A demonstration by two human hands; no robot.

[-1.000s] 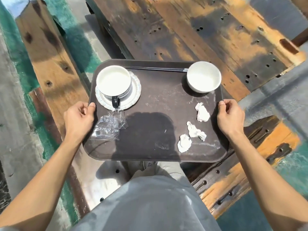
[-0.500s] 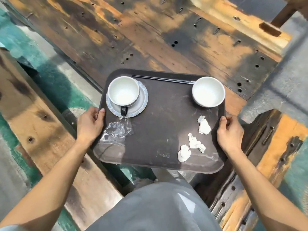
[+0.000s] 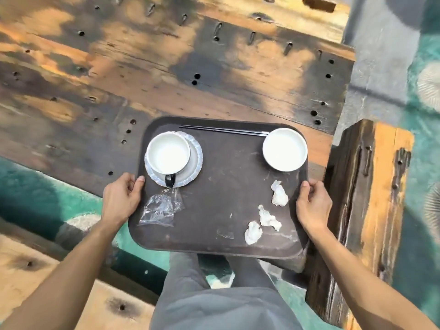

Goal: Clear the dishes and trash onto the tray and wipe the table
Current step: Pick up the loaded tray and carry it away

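A dark brown tray [image 3: 221,186] is held in the air over the near edge of the weathered wooden table [image 3: 142,75]. My left hand [image 3: 122,198] grips its left rim and my right hand [image 3: 313,202] grips its right rim. On the tray stand a white cup [image 3: 167,154] on a pale saucer [image 3: 195,163], a white bowl [image 3: 284,148] and black chopsticks [image 3: 223,130] along the far rim. A clear plastic wrapper [image 3: 160,208] lies near my left hand. Three crumpled white napkins [image 3: 279,194] [image 3: 269,217] [image 3: 252,232] lie near my right hand.
A wooden bench [image 3: 364,210] stands to the right of the tray, and another wooden bench [image 3: 47,282] lies at the lower left. Teal floor [image 3: 35,194] shows between them. My grey-trousered legs [image 3: 214,294] are below the tray.
The view has swung over the table: the tray, still held by both hands, now sits above the table's near edge, with the bench on its right. The items on the tray have stayed in place.
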